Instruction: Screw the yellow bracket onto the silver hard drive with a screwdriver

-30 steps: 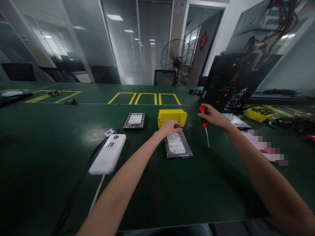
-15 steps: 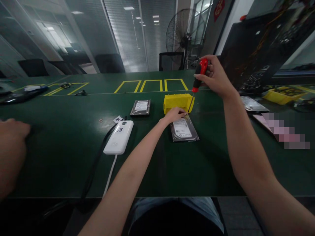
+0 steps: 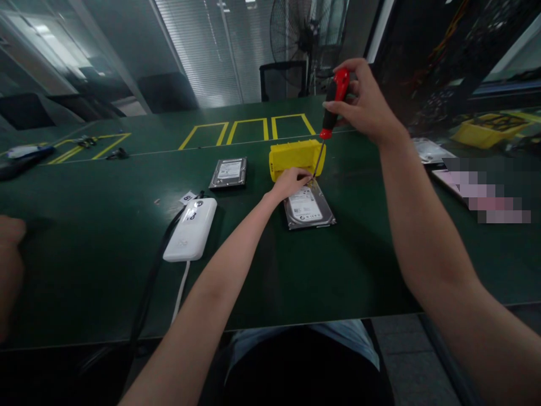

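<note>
A silver hard drive [image 3: 306,204] with a white label lies flat on the green table, label up. My left hand [image 3: 291,184] rests over its far end, fingers bent together beside the screwdriver's tip; whatever they pinch is too small to make out. In my right hand [image 3: 359,101] is a red-and-black screwdriver [image 3: 332,107], gripped by its handle. Its shaft slants down to the drive's far edge, the tip partly hidden by my left fingers. Just behind the drive stands a yellow plastic bin [image 3: 296,155], touching or nearly touching my left hand.
A second hard drive [image 3: 229,173] lies to the left. Nearer is a white power bank [image 3: 191,230] with cables. Another person's arm [image 3: 9,265] reaches in at the far left. At right are a silver drive-like item [image 3: 431,151] and a yellow tray [image 3: 486,131].
The view has tipped downward, so everything sits higher in the picture. Both hands keep their places at the drive and the screwdriver. The other person's hand has drawn back to the left.
</note>
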